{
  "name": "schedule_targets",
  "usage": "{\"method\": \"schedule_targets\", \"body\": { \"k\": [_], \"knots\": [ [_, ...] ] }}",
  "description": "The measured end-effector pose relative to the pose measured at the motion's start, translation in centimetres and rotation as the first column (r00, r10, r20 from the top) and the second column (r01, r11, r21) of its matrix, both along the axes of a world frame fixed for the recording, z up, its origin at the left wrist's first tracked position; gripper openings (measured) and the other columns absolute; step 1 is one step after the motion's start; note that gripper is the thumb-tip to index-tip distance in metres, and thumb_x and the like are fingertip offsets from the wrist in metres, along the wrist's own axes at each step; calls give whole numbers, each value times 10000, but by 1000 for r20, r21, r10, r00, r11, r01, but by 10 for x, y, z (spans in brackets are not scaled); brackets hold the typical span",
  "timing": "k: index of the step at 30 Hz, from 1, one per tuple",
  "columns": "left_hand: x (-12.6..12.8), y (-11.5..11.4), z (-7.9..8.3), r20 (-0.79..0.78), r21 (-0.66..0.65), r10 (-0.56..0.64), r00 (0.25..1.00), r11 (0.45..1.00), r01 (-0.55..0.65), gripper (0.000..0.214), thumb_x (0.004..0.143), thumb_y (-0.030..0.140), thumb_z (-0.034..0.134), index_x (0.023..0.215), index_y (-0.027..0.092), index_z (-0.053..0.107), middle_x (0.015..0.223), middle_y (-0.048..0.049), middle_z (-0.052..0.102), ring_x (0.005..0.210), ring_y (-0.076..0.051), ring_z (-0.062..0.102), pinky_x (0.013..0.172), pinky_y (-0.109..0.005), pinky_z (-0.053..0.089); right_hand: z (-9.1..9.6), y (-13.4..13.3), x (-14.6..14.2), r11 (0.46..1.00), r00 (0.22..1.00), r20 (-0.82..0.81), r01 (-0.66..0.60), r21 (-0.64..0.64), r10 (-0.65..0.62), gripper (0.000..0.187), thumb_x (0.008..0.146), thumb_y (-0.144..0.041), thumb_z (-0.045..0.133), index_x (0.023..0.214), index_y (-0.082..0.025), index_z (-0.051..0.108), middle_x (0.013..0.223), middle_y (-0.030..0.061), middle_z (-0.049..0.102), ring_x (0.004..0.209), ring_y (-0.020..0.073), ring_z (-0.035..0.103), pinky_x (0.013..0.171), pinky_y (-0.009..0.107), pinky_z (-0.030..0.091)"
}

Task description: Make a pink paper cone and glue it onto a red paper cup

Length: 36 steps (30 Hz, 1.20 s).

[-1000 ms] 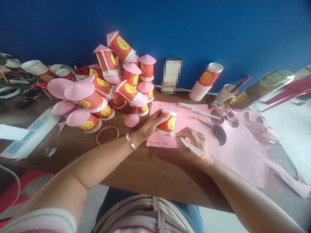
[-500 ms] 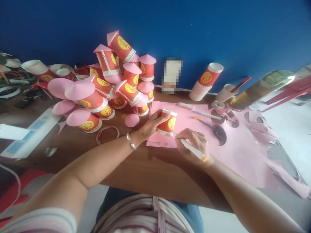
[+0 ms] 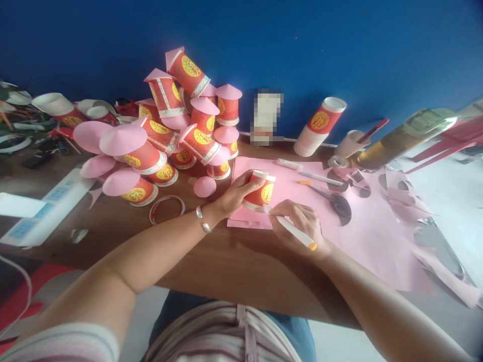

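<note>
In the head view, the left hand (image 3: 236, 195) holds a red cup (image 3: 258, 193), thumb across its upper side. The cup tilts slightly over the near left part of the pink paper (image 3: 381, 246); I cannot tell whether it rests there. The right hand (image 3: 300, 226) grips a white marker (image 3: 294, 233) with an orange end, its fingers closed round the barrel. The marker's front end points at the cup's lower band; whether it touches is too small to tell.

Beyond the hands, a second marker (image 3: 290, 164), a pen (image 3: 328, 179) and black scissors (image 3: 337, 203) lie on the paper. Left of the cup are a small pink cone (image 3: 205, 186), a ring (image 3: 151, 215) and a heap of cone-topped cups (image 3: 204, 141). A tilted stack of cups (image 3: 320, 123) stands near the blue wall (image 3: 241, 40), left of a white cup (image 3: 347, 145) holding a red pen (image 3: 373, 131).
</note>
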<state>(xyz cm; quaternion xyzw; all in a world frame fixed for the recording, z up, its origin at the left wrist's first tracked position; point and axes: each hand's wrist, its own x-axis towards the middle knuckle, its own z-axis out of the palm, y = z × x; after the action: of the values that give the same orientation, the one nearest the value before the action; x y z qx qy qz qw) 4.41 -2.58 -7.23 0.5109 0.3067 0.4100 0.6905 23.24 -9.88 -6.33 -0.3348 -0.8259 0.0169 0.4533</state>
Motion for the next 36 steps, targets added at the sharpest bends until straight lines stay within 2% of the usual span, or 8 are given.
{"method": "schedule_targets", "body": {
  "k": [5, 18, 25, 36],
  "knots": [
    [0, 0, -1, -13, 6, 1, 1000, 1000, -1, 510, 881, 550, 724, 1196, 153, 669, 1192, -118, 680, 1120, -260, 615, 941, -367, 484, -2, 0, 1, 1000, 1000, -6, -15, -5, 15, 138, 930, -106, 642, 973, -222, 582, 772, -23, 677, 617, 102, 628, 591, 221, 494],
    [-1, 0, -4, 11, -14, -20, 1000, 1000, 20, 474, 897, 527, 718, 1208, 171, 683, 1208, -98, 681, 1124, -252, 625, 929, -356, 517, -3, 2, 1, 997, 997, -19, 72, 31, -72, 127, 938, -118, 631, 969, -234, 591, 770, -24, 698, 619, 112, 654, 584, 236, 505],
    [-2, 0, -3, 22, -23, -33, 999, 999, 34, 458, 910, 518, 705, 1214, 176, 680, 1128, -74, 668, 1069, -226, 627, 870, -324, 538, -5, 2, 2, 992, 993, -2, 119, 47, -119, 152, 916, -90, 622, 924, -234, 575, 729, -35, 655, 585, 106, 607, 572, 239, 474],
    [-1, 1, -3, 36, -47, -19, 999, 999, 20, 504, 860, 554, 730, 1185, 174, 670, 1067, -69, 672, 1002, -225, 615, 832, -333, 537, -3, 1, 3, 994, 994, 17, 105, 27, -105, 162, 909, -69, 596, 905, -223, 548, 715, -38, 605, 567, 96, 532, 562, 229, 429]
  ]
}}
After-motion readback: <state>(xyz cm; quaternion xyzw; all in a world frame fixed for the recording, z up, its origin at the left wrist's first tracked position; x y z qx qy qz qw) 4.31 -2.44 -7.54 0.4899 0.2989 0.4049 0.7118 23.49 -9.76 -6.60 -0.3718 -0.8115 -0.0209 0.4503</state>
